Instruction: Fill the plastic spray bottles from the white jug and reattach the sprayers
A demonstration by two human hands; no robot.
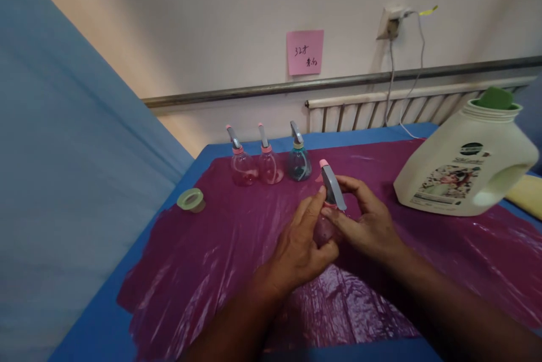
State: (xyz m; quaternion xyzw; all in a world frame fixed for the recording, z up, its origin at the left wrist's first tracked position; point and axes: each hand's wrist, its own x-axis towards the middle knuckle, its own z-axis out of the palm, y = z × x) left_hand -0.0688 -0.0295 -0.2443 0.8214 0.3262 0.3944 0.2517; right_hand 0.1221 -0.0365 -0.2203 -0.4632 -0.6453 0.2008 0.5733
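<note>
Between my two hands stands a small clear spray bottle (327,230) with a grey trigger head, a pink nozzle tip and a pink collar. My left hand (298,240) wraps round its left side, fingers up against the collar. On the other side my right hand (366,221) grips near the collar, thumb in front and fingers behind the head. Much of the bottle's body is covered by the hands. Behind, in a row, are two pink-collared spray bottles (244,169) with a little pink liquid and a blue-green spray bottle (300,164).
A large cream detergent jug (457,164) with a green insert in its mouth stands at the right. At the left lies a pale green cap (190,199). Purple plastic sheeting (220,249) covers the blue table (97,322). A blue curtain (76,142) hangs on the left.
</note>
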